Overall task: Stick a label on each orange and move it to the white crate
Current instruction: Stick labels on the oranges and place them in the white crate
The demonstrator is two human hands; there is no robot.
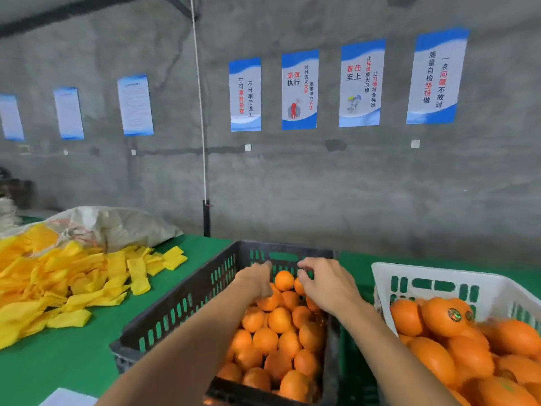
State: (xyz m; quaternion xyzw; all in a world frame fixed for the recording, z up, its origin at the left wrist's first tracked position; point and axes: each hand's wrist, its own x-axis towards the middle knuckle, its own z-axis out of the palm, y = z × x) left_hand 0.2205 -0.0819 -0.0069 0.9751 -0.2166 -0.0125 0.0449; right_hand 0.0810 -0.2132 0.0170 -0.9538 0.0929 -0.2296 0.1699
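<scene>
A dark plastic crate (187, 303) on the green table holds several unlabelled oranges (279, 319). Both my hands reach to its far end. My left hand (257, 281) shows its back, with the fingers bent down beside one orange (284, 280); what they hold is hidden. My right hand (325, 284) has its fingers curled over another orange (299, 286) by the crate's far wall. To the right, the white crate (433, 278) holds several oranges, and one (445, 316) shows a round label.
A heap of yellow foam nets (67, 285) covers the left of the green table (87, 356), with a pale sack (117, 224) behind it. A white sheet (68, 398) lies at the near edge. A grey wall with posters stands behind.
</scene>
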